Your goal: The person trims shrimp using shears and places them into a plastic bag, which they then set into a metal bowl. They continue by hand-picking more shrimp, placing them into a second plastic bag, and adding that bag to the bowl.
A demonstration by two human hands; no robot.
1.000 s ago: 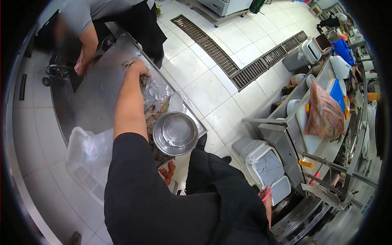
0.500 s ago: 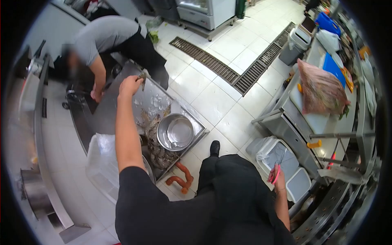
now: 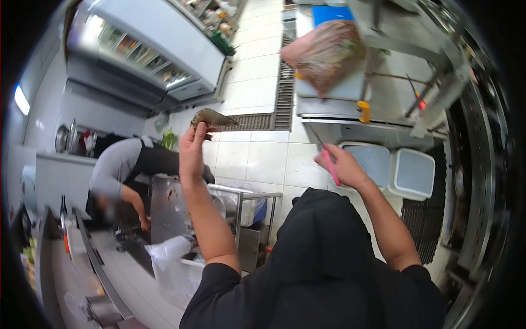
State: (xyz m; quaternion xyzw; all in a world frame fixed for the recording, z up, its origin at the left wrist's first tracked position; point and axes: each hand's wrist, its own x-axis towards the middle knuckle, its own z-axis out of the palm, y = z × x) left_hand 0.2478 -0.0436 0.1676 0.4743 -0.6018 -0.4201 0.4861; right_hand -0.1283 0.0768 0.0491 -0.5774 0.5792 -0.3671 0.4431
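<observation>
A raw shrimp (image 3: 215, 117) hangs in the air, pinched at one end between the thumb and fingers of my left hand (image 3: 192, 148). Its thin legs and feelers point to the right. My right hand (image 3: 347, 167) is closed around pink-handled scissors (image 3: 330, 166), whose blades aim up and to the left, somewhat blurred. A gap of floor separates the scissors from the shrimp. Beneath my left forearm lies the metal work table (image 3: 164, 205), mostly hidden by the arm.
A person in a grey shirt (image 3: 118, 162) bends over at the left of the metal table. Lidded white bins (image 3: 413, 172) stand beyond my right arm. On the counter ahead lies a filled plastic bag (image 3: 326, 55). A glass-door fridge (image 3: 148, 49) stands upper left.
My left hand has lifted the shrimp away from above the metal table. My right hand has come up and inward with the scissors. The view has tilted up and turned.
</observation>
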